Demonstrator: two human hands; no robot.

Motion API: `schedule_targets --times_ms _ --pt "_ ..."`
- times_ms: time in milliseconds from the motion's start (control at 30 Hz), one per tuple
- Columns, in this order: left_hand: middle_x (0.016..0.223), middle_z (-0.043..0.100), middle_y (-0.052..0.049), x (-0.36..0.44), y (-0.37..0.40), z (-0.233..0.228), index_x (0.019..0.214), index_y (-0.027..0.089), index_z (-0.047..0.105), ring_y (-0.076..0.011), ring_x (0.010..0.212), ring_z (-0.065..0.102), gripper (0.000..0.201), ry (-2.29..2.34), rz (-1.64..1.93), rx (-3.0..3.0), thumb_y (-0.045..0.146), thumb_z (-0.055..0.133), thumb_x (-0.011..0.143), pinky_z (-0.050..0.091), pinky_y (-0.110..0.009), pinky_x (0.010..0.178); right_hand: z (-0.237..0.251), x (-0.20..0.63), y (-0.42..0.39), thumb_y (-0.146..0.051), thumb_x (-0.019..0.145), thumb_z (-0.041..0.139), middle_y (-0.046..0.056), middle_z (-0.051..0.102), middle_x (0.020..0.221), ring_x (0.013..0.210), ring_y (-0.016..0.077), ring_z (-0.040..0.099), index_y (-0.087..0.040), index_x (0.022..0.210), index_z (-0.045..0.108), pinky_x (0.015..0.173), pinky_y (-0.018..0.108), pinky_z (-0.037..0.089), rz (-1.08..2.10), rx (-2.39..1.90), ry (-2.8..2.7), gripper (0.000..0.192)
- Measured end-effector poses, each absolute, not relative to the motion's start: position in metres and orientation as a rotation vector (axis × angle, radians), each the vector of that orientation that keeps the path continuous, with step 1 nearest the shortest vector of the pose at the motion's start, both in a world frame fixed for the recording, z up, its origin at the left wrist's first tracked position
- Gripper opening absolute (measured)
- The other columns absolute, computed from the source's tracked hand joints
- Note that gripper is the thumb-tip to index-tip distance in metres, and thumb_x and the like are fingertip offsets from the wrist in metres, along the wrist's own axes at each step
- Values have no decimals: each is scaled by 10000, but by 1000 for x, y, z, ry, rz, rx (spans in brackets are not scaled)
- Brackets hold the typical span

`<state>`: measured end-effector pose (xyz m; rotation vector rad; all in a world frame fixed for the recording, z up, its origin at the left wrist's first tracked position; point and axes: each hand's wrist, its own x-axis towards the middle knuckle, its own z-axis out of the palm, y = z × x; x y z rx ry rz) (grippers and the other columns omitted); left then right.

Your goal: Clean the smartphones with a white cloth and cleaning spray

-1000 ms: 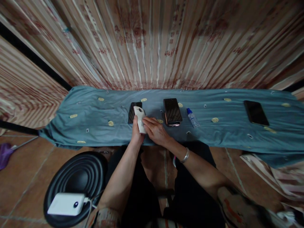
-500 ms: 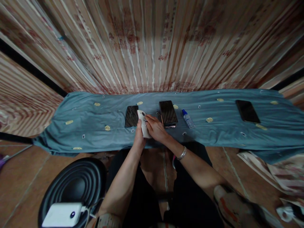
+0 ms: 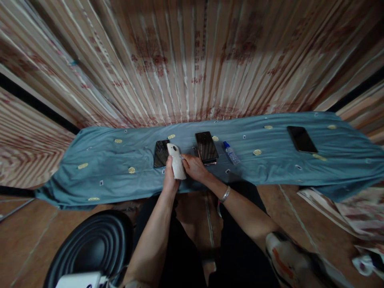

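Observation:
My left hand (image 3: 171,176) is wrapped round a white phone (image 3: 177,162), held tilted above the front part of the cloth. Its pale back with a round dark camera faces up. At the phone's right edge, my right hand (image 3: 195,166) has its fingers drawn together. Whatever lies between those fingertips is too small to make out. Behind the white phone and to its left lies a black phone (image 3: 161,154), partly covered from view. Right of my hands sits a stack of phones (image 3: 207,146) with a dark screen on top. A clear bottle with a blue cap (image 3: 231,153) lies beside the stack.
A blue-green patterned cloth (image 3: 114,156) covers the long surface. Another dark phone (image 3: 302,139) lies toward its right end. A striped curtain (image 3: 180,80) hangs behind. At lower left are a round black stool (image 3: 90,244) and a white power bank (image 3: 78,281) on it.
My right fingers have moved from the phone's back to its right edge. More of the back now shows. The view has shifted a little, so the cloth sits differently in the picture.

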<state>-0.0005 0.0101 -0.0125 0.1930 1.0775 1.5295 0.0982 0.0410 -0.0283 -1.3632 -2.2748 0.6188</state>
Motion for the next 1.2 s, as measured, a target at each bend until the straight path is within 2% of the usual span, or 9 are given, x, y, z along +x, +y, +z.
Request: schedule_targets --times_ms 100,300,433,567,667,833,1000,1200 --pt "637 686 -12 -1 13 -15 862 150 671 -171 740 715 305 1081 1519 239 446 612 822 548 -250 746 -33 101 40 -113 940 420 136 672 1276 1128 214 661 -121 1357 521 995 327 482 612 -1373 -2202 430" --pt "673 704 -58 -3 19 -23 846 126 682 -188 736 709 467 1101 1506 320 582 603 787 543 -265 705 -36 115 28 -76 906 447 89 700 1239 1089 202 681 -176 1294 587 970 341 503 721 -1201 -2161 424" --pt "726 716 -67 1 23 -28 879 123 682 -185 748 707 474 1115 1486 332 581 596 793 537 -268 696 -29 127 27 -123 915 524 106 730 1162 1023 220 703 -138 1242 626 893 332 519 857 -1211 -2179 343" --pt "688 691 -41 9 31 -35 829 143 673 -178 757 705 431 1136 1464 305 565 589 816 524 -247 670 -25 140 27 -164 896 614 75 735 1149 1031 208 698 -177 1130 692 869 291 497 923 -1125 -2187 247" --pt "686 684 -36 16 35 -40 787 177 668 -195 815 703 404 1142 1442 320 572 593 824 531 -261 703 -20 152 25 -221 870 679 55 744 1113 988 207 705 -191 1141 691 824 275 484 938 -1089 -2199 273" --pt "746 680 -53 28 37 -46 778 188 673 -232 877 668 496 1277 1392 453 677 587 780 516 -306 750 -13 166 16 -318 863 706 48 754 999 891 204 709 -174 1129 683 757 267 470 934 -1095 -2260 303" --pt "697 634 -18 41 35 -45 758 170 690 -155 702 607 376 1267 1478 583 545 708 745 470 -276 702 -18 168 10 -378 911 642 103 750 993 902 244 715 -135 1141 660 762 306 484 848 -1169 -2266 335" --pt "746 692 5 55 33 -38 811 172 701 -145 747 649 331 1112 1525 552 418 831 631 486 -255 745 -25 176 5 -330 944 595 92 745 991 908 229 715 -155 1129 645 770 299 493 826 -1165 -2236 260"
